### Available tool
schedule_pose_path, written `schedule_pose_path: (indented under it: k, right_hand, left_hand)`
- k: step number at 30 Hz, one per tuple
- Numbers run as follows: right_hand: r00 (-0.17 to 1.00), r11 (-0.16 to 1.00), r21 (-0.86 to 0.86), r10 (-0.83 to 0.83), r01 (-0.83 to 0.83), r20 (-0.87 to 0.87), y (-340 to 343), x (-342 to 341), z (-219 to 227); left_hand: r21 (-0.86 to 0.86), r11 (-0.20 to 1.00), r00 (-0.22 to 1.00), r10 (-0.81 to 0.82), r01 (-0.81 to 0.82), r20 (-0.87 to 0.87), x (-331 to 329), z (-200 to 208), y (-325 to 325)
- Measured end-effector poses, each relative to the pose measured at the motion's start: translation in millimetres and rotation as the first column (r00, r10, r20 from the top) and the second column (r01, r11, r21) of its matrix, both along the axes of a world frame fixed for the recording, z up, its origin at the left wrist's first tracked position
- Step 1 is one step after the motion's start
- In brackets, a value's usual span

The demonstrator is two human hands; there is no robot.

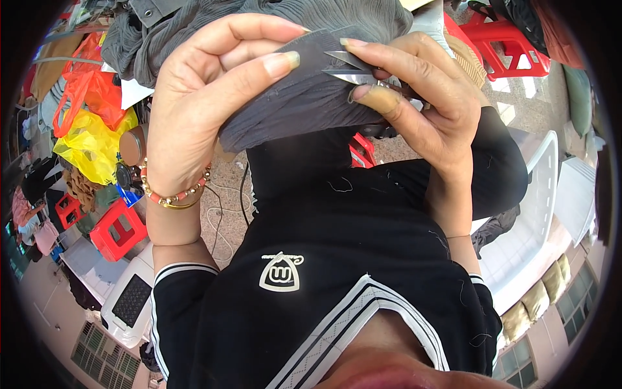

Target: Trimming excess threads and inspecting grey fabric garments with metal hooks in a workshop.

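My left hand (210, 91) pinches the upper edge of a dark grey piece of fabric (288, 107) between thumb and fingers, holding it up in front of my chest. The piece has a flat band along its top and gathered, wrinkled cloth below. In my right hand (431, 97) is a pair of thread snips (350, 78), gripped between thumb and fingers. Their two pointed blades are apart and point left, lying over the fabric's right part. A tan covering seems to wrap the right thumb's tip. Part of the snips' handle is hidden by my fingers.
More grey ribbed fabric (363, 18) is heaped just beyond my hands. At the left are a yellow plastic bag (97, 146), an orange-red bag (97, 91) and a red stool (118, 229). Another red stool (502, 45) stands far right, with a white bin (531, 227) nearer.
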State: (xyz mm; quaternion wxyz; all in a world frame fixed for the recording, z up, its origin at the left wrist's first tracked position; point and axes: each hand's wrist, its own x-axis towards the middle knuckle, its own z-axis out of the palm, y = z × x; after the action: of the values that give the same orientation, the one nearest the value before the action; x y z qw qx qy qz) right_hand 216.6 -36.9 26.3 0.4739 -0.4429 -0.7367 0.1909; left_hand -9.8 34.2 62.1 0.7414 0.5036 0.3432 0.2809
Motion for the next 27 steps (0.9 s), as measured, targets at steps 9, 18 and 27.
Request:
schedule_pose_path:
  k: [9,18,27]
  right_hand:
    - [0.998,0.998,-0.029,0.054,-0.053,0.042,-2.0,6.4,8.3]
    - [0.998,0.999,-0.028,0.02,-0.018,0.059,-4.1,9.1,5.6]
    - [0.995,0.996,-0.012,0.086,-0.085,0.059,0.4,9.9,7.2]
  left_hand:
    - [0.056,0.998,0.999,-0.027,0.029,-0.033,-1.1,-2.0,2.5]
    - [0.026,0.999,1.0,0.024,-0.024,-0.009,-3.2,-9.8,2.9]
    - [0.055,0.998,0.999,-0.005,0.007,-0.044,-3.2,-8.2,3.7]
